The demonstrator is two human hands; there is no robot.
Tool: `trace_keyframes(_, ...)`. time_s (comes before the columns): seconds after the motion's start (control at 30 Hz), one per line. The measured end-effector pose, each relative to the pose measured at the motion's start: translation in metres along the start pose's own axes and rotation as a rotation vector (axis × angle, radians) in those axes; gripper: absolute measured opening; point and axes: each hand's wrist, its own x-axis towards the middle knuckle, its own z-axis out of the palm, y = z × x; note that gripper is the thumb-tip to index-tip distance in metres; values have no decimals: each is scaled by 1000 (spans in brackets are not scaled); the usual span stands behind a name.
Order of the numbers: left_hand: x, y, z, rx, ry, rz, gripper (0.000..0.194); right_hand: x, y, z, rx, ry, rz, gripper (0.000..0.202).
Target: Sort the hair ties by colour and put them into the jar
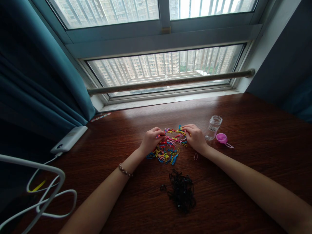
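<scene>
A loose pile of small coloured plastic clips (pixel 168 149), pink, yellow, blue and red, lies on the brown wooden surface between my hands. At its left edge is my left hand (pixel 152 140), fingers drawn together and tips among the clips. My right hand (pixel 195 138) curls over the right edge, with its fingertips at the clips near the top. Whatever either set of fingertips pinches is too small to make out. One pink clip (pixel 195 157) lies apart, below my right hand. Nearer to me sits a tangled heap of thin black bands (pixel 181 191).
A clear jar (pixel 213 127) stands uncapped beyond my right hand, beside a pink lid (pixel 221 138) with a loop. On the left are a white power bank (pixel 69 139) and white cables (pixel 56 191). A metal rail (pixel 170 83) crosses before the window; a blue curtain (pixel 48 65) hangs left.
</scene>
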Motion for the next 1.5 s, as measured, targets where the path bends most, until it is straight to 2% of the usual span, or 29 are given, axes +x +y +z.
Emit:
trace_keyframes(0.1, 1, 0, -1, 1, 6, -2, 15, -3, -14, -1, 49, -95, -115, 22)
trace_keyframes(0.2, 2, 2, -3, 1, 38, -30, 17, -9, -30, -1, 136, -336, -323, 23)
trace_keyframes(0.27, 3, 4, -4, 2, 52, -49, 19, -13, -39, 0, 142, -448, -437, 23)
trace_keyframes(0.43, 6, 11, -7, -41, 46, -148, 29, -22, -52, 1, 28, -574, -573, 35)
trace_keyframes(0.53, 7, 22, -12, -120, -92, -163, 35, -23, -50, 4, -26, -558, -541, 38)
trace_keyframes(0.63, 5, 42, -20, -215, -432, -73, 34, -17, -38, 7, -42, -513, -518, 32)
trace_keyframes(0.77, -3, 73, -24, -285, -902, 94, 18, -6, -17, 5, -37, -469, -467, 20)
trace_keyframes(0.87, -11, 89, -20, -245, -1099, 162, 8, 1, -3, 0, -61, -410, -339, 20)
trace_keyframes(0.93, -14, 94, -17, -186, -1138, 167, 9, 4, 5, -3, -99, -339, -229, 19)
trace_keyframes(1.07, -16, 97, -16, -134, -1145, 139, 13, 6, 16, -7, -157, -207, -35, 19)
trace_keyframes(1.3, -13, 97, -21, -210, -1184, 77, 12, 9, 17, -6, -107, -97, 60, 21)
trace_keyframes(1.4, -13, 94, -22, -260, -1221, 41, 11, 8, 11, -5, -73, -135, -2, 23)
trace_keyframes(1.5, -14, 91, -21, -260, -1246, 29, 13, 5, 5, -2, -132, -272, -74, 26)
